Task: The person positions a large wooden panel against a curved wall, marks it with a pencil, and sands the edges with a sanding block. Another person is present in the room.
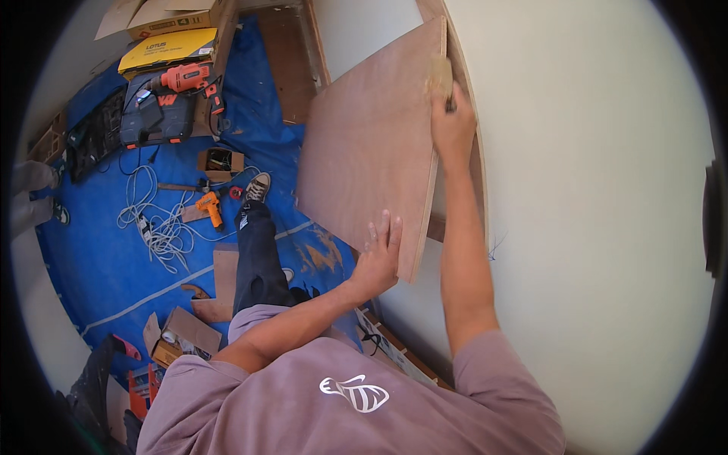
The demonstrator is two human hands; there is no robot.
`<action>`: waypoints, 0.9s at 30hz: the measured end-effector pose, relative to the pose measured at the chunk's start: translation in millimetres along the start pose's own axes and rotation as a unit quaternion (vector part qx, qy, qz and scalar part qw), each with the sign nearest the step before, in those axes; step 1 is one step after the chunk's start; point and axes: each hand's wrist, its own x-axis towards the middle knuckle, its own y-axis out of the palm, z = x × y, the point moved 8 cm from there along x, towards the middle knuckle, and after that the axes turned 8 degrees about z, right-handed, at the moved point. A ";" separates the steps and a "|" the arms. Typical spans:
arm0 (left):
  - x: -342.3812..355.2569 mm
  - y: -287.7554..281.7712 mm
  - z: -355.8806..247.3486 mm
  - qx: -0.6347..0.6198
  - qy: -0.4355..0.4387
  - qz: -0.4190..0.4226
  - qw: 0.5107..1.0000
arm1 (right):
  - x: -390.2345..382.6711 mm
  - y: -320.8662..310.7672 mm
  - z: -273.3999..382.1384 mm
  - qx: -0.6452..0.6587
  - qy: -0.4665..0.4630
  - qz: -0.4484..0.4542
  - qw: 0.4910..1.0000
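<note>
A brown plywood board (371, 129) stands tilted in front of me, its pale edge facing right. My left hand (379, 262) grips its near corner, fingers stretched over the broad face. The thumb is hidden. Higher up, my right hand (453, 125) is closed round a pale yellow, block-like tool (438, 76) with a dark part near the fingers. That tool lies against the board's far right edge, and it is too blurred to name its kind.
Blue sheeting (114, 258) covers the floor. On it lie an orange cordless drill (210, 208), a coiled white cord (163, 235) and an open carton (186, 334). A red power drill (186, 77) rests on cases at far left. A pale wall (584, 189) rises at right. Another person's legs (34, 197) show at left.
</note>
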 end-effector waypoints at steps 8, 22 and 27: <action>-4.5 -8.1 0.6 -0.008 0.013 -0.001 1.000 | 197.1 47.6 -21.4 -0.097 0.062 0.009 0.993; -2.4 2.2 4.6 0.040 0.024 -0.054 0.997 | -112.0 -20.8 -6.2 -0.029 0.053 0.002 0.998; -1.0 4.4 6.9 0.024 0.026 -0.011 0.999 | -344.6 -77.1 31.5 0.018 0.104 0.085 0.991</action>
